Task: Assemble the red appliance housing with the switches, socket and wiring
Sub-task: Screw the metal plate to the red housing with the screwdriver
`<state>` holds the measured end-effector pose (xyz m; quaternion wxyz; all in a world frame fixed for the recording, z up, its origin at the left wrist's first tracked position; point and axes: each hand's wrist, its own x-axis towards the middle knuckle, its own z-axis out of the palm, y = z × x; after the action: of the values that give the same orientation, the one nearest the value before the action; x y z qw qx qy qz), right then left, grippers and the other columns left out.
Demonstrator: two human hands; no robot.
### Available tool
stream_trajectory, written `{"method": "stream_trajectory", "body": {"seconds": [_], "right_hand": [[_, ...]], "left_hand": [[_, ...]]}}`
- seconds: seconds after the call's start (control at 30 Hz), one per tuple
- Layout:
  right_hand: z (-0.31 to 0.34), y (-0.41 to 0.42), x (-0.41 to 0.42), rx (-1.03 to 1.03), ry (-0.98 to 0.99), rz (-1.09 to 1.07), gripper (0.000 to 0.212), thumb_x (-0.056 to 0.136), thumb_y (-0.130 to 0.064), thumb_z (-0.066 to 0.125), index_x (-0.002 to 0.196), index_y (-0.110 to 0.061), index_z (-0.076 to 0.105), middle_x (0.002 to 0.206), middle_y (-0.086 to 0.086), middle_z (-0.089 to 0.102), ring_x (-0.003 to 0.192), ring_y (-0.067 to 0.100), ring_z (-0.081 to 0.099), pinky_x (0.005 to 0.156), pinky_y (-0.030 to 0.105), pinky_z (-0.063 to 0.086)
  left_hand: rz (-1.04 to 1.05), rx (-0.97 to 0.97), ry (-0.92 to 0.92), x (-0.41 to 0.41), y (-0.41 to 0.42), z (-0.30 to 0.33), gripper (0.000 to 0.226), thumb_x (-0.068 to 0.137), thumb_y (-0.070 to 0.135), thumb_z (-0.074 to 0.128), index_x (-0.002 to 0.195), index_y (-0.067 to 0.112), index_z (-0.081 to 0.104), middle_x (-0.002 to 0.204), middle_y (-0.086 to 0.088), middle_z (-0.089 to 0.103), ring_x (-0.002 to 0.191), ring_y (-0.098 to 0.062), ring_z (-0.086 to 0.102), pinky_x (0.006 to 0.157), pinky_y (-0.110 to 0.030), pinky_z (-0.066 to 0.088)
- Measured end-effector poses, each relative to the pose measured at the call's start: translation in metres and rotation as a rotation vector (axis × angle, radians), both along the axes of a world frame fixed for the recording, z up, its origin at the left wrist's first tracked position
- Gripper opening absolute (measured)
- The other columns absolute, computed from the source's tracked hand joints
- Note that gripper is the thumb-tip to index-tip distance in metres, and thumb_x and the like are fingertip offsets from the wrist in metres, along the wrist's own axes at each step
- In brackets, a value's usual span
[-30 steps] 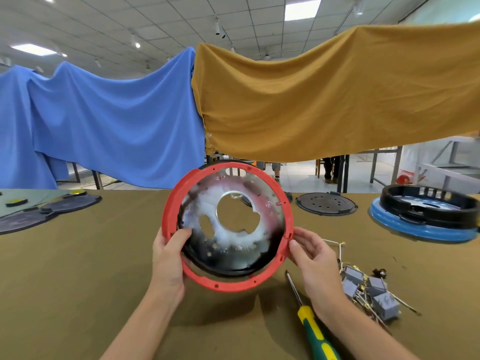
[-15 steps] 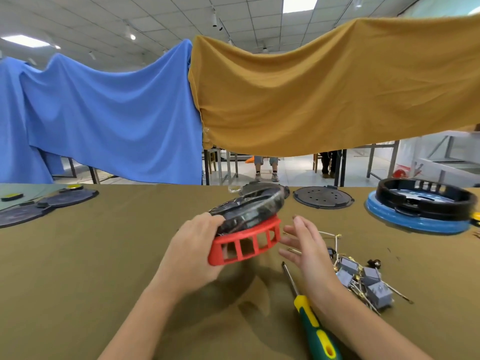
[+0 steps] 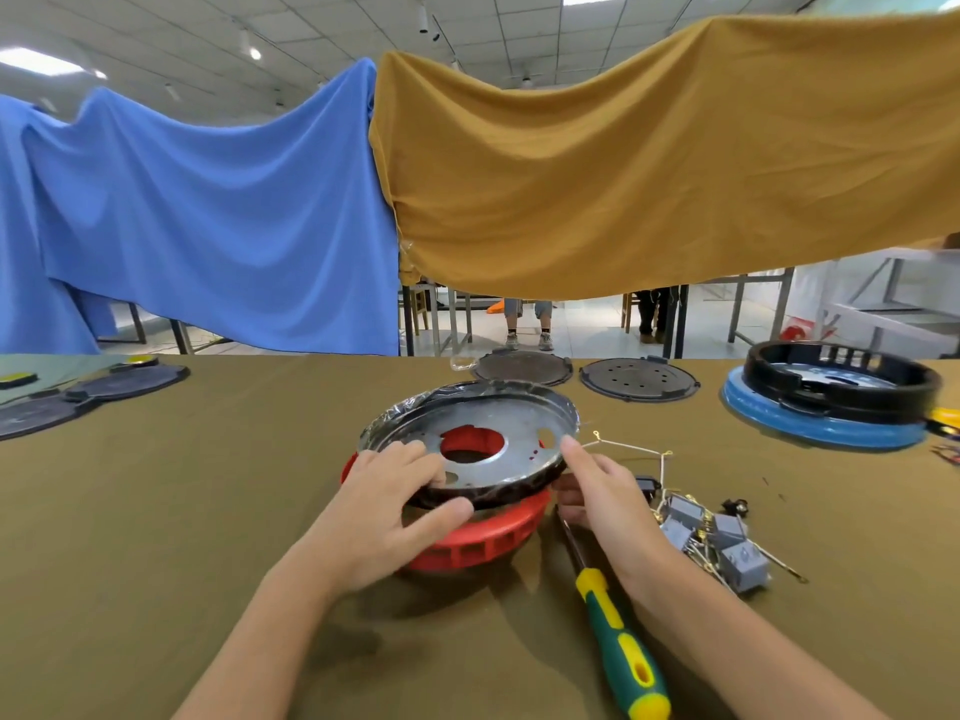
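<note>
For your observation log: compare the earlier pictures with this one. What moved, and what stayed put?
The round red plastic housing with its metal plate went from upright, facing the camera, to lying flat on the table, plate up. The left hand still grips it; the right hand now touches the plate's rim. The green-and-yellow screwdriver and grey switches stayed.

The housing (image 3: pixel 470 548) sits at centre frame on the tabletop (image 3: pixel 156 511), a plate (image 3: pixel 470 441) tilted on top of it. The screwdriver (image 3: pixel 618 631) lies at lower right, the switches and wiring (image 3: pixel 711 537) right of it. Two discs (image 3: pixel 639 379) lie behind the housing, a ring assembly (image 3: pixel 831 397) at far right, flat pads (image 3: pixel 78 397) at far left.
</note>
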<state>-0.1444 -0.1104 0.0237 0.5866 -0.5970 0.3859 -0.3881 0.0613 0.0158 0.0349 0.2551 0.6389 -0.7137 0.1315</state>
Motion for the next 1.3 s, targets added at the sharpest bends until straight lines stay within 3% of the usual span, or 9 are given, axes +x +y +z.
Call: {"method": "stream_trajectory", "body": {"seconds": [0.17, 0.27, 0.4, 0.5, 0.67, 0.83, 1.0, 1.2, 1.3], "right_hand": [[0.003, -0.001, 0.001, 0.025, -0.022, 0.021, 0.02, 0.097, -0.031, 0.059, 0.088, -0.013, 0.061, 0.069, -0.002, 0.048, 0.062, 0.013, 0.047, 0.063, 0.028, 0.043], [0.006, 0.0, 0.0, 0.067, -0.146, 0.067, 0.018, 0.097, -0.013, 0.054, 0.08, -0.006, 0.054, 0.064, 0.004, 0.036, 0.055, 0.013, 0.037, 0.055, 0.028, 0.038], [0.009, 0.0, 0.0, 0.046, -0.204, 0.07, 0.009, 0.097, -0.01, 0.055, 0.09, -0.005, 0.057, 0.066, 0.007, 0.038, 0.057, 0.016, 0.041, 0.053, 0.028, 0.045], [0.01, -0.002, 0.0, -0.008, -0.189, 0.073, 0.013, 0.097, -0.012, 0.056, 0.086, -0.007, 0.063, 0.062, 0.005, 0.045, 0.057, 0.016, 0.047, 0.054, 0.027, 0.053], [0.011, 0.003, 0.001, -0.032, -0.191, 0.103, 0.018, 0.097, -0.014, 0.057, 0.081, -0.01, 0.065, 0.062, 0.003, 0.05, 0.055, 0.014, 0.049, 0.056, 0.027, 0.054], [0.006, 0.007, 0.003, -0.082, -0.153, 0.115, 0.021, 0.099, -0.019, 0.056, 0.087, -0.004, 0.066, 0.069, 0.009, 0.046, 0.057, 0.014, 0.043, 0.052, 0.025, 0.044], [0.0, 0.005, 0.005, -0.146, -0.163, 0.145, 0.023, 0.098, -0.018, 0.056, 0.109, -0.029, 0.072, 0.075, 0.006, 0.044, 0.059, 0.014, 0.038, 0.049, 0.025, 0.041], [-0.007, 0.001, 0.002, -0.236, -0.084, 0.137, 0.033, 0.095, -0.03, 0.062, 0.128, -0.036, 0.062, 0.07, -0.005, 0.059, 0.058, 0.008, 0.054, 0.055, 0.021, 0.047], [-0.008, 0.004, 0.004, -0.278, -0.128, 0.127, 0.031, 0.094, -0.028, 0.065, 0.119, -0.045, 0.058, 0.068, -0.012, 0.066, 0.06, 0.002, 0.063, 0.054, 0.015, 0.048]], "left_hand": [[0.01, -0.195, 0.291, -0.003, -0.001, 0.006, 0.034, 0.096, 0.049, 0.045, 0.063, 0.041, 0.044, 0.073, 0.011, 0.041, 0.077, -0.011, 0.046, 0.073, -0.024, 0.034], [0.349, -0.444, 0.449, 0.005, -0.003, 0.008, 0.013, 0.093, 0.028, 0.059, 0.082, 0.023, 0.056, 0.087, 0.004, 0.048, 0.086, -0.018, 0.049, 0.078, -0.029, 0.039], [0.793, -0.152, 0.756, 0.023, -0.001, 0.003, 0.034, 0.09, 0.03, 0.06, 0.117, 0.011, 0.055, 0.116, -0.008, 0.055, 0.111, -0.03, 0.052, 0.094, -0.039, 0.041], [0.623, -0.203, 1.013, 0.02, -0.002, 0.005, 0.021, 0.088, 0.021, 0.06, 0.107, 0.013, 0.064, 0.102, 0.0, 0.067, 0.093, -0.019, 0.062, 0.081, -0.035, 0.049], [0.511, -0.406, 1.163, 0.018, 0.0, 0.013, 0.009, 0.089, 0.019, 0.058, 0.098, 0.019, 0.059, 0.083, 0.004, 0.056, 0.069, -0.007, 0.051, 0.06, -0.025, 0.04], [0.502, -0.436, 1.242, 0.017, -0.002, 0.011, 0.012, 0.089, 0.014, 0.056, 0.101, 0.013, 0.054, 0.083, 0.005, 0.051, 0.069, -0.008, 0.047, 0.06, -0.025, 0.036], [0.471, -0.442, 1.324, 0.02, -0.003, 0.009, 0.024, 0.084, 0.0, 0.053, 0.105, 0.01, 0.05, 0.082, 0.002, 0.049, 0.068, -0.01, 0.045, 0.061, -0.026, 0.037], [0.429, -0.547, 1.377, 0.021, -0.002, 0.011, 0.023, 0.083, -0.002, 0.05, 0.102, 0.011, 0.052, 0.083, 0.004, 0.049, 0.067, -0.009, 0.043, 0.058, -0.021, 0.037], [0.408, -0.585, 1.408, 0.023, 0.0, 0.011, 0.024, 0.082, -0.002, 0.048, 0.101, 0.011, 0.053, 0.084, 0.005, 0.049, 0.07, -0.008, 0.043, 0.061, -0.023, 0.035]]}}
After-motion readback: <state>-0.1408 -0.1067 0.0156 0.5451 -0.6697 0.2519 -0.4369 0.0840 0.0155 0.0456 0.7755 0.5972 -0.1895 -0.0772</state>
